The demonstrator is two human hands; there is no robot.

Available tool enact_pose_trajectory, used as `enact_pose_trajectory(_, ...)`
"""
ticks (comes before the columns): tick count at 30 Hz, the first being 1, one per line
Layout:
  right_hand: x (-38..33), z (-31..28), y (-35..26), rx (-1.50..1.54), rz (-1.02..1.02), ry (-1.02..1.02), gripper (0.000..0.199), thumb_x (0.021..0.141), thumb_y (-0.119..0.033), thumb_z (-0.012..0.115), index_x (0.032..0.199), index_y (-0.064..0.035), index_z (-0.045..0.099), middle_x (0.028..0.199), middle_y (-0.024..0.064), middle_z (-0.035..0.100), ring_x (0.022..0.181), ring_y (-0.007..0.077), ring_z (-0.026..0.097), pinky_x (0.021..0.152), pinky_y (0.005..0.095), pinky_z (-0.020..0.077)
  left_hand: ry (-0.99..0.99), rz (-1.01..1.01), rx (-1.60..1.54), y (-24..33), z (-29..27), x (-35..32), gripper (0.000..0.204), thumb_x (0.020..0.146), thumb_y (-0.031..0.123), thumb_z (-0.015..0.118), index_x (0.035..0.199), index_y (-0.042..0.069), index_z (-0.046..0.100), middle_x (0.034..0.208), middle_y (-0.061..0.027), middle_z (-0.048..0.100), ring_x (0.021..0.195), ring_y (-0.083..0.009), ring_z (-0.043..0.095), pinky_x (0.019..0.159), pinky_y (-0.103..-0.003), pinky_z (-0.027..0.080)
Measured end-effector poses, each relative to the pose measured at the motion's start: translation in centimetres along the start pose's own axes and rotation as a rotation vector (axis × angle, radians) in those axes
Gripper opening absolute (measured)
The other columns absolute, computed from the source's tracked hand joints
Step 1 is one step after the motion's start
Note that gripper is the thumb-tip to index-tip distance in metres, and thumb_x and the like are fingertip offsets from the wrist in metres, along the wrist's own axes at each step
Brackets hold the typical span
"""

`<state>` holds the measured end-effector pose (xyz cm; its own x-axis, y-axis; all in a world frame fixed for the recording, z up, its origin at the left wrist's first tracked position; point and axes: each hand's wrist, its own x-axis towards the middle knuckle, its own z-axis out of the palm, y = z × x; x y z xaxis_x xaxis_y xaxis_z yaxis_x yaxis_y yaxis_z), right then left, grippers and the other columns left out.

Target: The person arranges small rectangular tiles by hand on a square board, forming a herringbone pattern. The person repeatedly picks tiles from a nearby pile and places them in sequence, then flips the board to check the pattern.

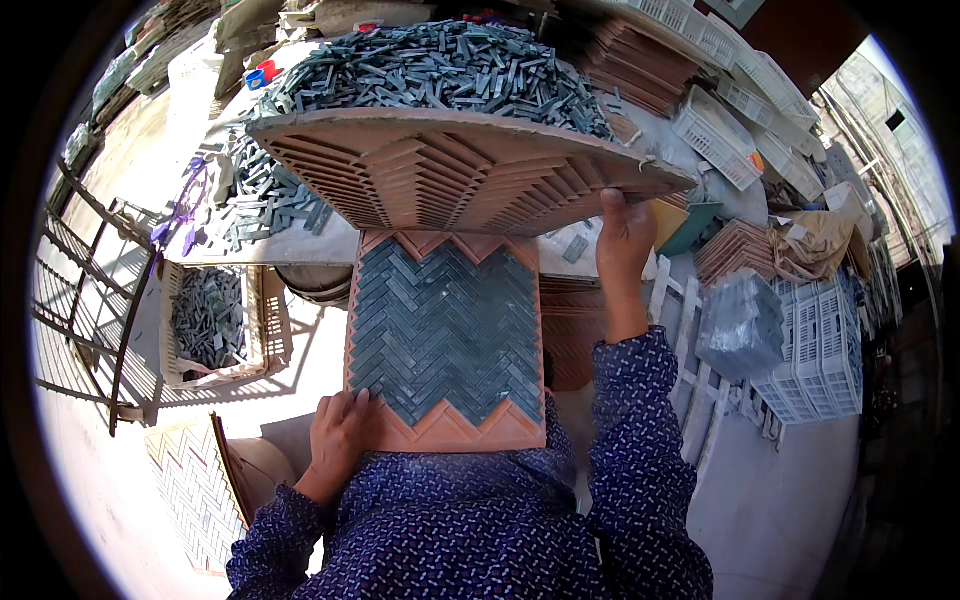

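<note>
A reddish-brown tray (480,436) lies flat in front of my body, its zigzag edging framing dark grey-green strip tiles (450,330) set in a herringbone pattern. At its lower left corner, my left hand (340,432) is closed on the rim. My right hand (626,238) grips the right end of a second brown tray (470,175), thumb on the near face. This one is tilted up beyond the first tray, its grooved herringbone side toward me, with no tiles visible in the grooves. Its far side is hidden.
Beyond the raised tray, a large heap of loose strip tiles (430,70) covers a table. A tile-filled crate (257,330) stands at left, near a metal rack (118,370). Another patterned tray (195,490) is lower left. White crates (822,350) and a plastic-wrapped bundle (740,325) stand right.
</note>
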<state>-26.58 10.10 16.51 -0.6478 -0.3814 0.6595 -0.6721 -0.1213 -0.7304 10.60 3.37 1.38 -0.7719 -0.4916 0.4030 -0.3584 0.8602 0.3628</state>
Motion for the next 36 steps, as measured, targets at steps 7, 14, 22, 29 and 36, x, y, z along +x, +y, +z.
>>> enact_pose_trajectory(7,-1.1,-0.9,1.3,-0.01,-0.083,0.018,0.041,0.087,-0.038,0.062,0.096,0.0016,0.058,0.085,0.008,0.063,0.078,0.0162,0.058,0.071,0.0286,0.044,-0.176,0.09,0.062,-0.2,-1.1,1.2,0.04,0.069,0.007,0.061,0.109,0.001,0.06,0.092,-0.0105,0.054,0.08,-0.0258,0.053,0.071,-0.037,0.046)
enact_pose_trajectory(14,-4.4,-2.6,-0.2,-0.157,-0.055,-0.169,0.027,0.086,-0.027,0.062,0.084,-0.0018,0.053,0.078,0.0081,0.063,0.073,0.0181,0.06,0.073,0.0299,0.0476,0.0,-0.598,-0.825,-2.4,-3.8,3.1,0.038,0.094,0.027,0.052,0.119,-0.002,0.054,0.115,-0.0121,0.058,0.103,-0.0188,0.057,0.078,-0.031,0.049)
enact_pose_trajectory(22,-15.4,-5.8,3.7,0.129,-0.282,-0.268,0.012,0.083,-0.006,0.056,0.09,0.0014,0.05,0.102,0.0216,0.062,0.103,0.0323,0.059,0.101,0.0503,0.0367,-0.135,-0.774,-1.591,-0.4,-7.8,9.0,0.053,0.098,0.04,0.038,0.131,-0.002,0.04,0.12,-0.0144,0.055,0.108,-0.0208,0.056,0.09,-0.031,0.046)
enact_pose_trajectory(29,-20.7,-8.1,2.4,-0.345,-0.2,-0.564,0.027,0.082,0.001,0.053,0.108,0.0015,0.061,0.118,0.0174,0.058,0.117,0.0321,0.052,0.096,0.0372,0.0454,-0.147,-0.705,-0.907,-2.9,-2.0,3.3,0.046,0.086,0.005,0.052,0.13,-0.004,0.043,0.095,-0.0158,0.064,0.087,-0.0156,0.061,0.075,-0.028,0.049)
enact_pose_trajectory(36,-22.3,-8.7,2.3,-0.365,-0.112,-0.666,0.034,0.08,0.004,0.057,0.114,0.0,0.06,0.123,0.0181,0.055,0.119,0.0326,0.05,0.098,0.0377,0.0439,-0.214,-0.539,-0.359,-3.2,-1.9,3.8,0.049,0.081,0.014,0.064,0.124,-0.005,0.051,0.091,-0.013,0.056,0.071,-0.0199,0.057,0.066,-0.03,0.047)
